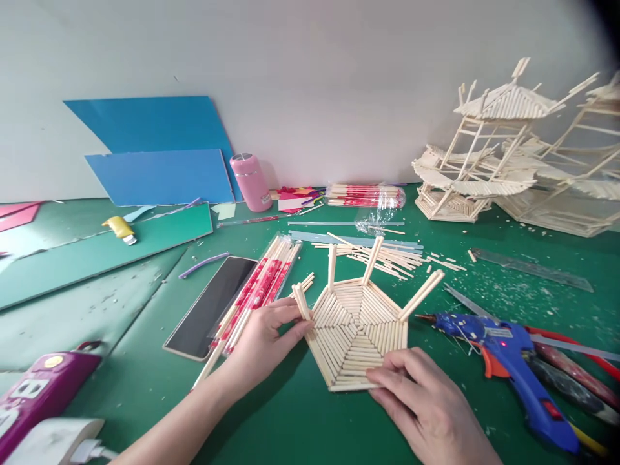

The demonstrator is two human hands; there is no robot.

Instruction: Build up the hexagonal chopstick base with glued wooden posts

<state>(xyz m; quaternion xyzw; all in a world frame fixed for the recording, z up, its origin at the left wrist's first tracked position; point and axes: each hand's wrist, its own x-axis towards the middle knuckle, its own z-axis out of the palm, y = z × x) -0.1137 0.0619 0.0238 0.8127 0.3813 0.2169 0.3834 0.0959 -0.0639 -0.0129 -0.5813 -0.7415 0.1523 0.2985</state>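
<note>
A hexagonal base (334, 352) made of thin wooden sticks, laid in rings like a web, sits in front of me on the green table. Short upright stick posts rise from several of its corners, among them a back post (372, 261) and a right post (422, 296) that leans outward. My left hand (274, 336) is closed at the left corner, thumb and fingers pinching the base beside the left post (301, 302). At the front right edge, my right hand (421, 397) pinches the rim, thumb hidden underneath in part.
Right: a blue glue gun (508, 342) with a lit red light, and pliers (571, 374). Left: a phone (208, 310), wrapped chopsticks (264, 284) and a purple power strip (46, 400). Behind: loose sticks (387, 255), a pink bottle (250, 182) and a stick pavilion (484, 155).
</note>
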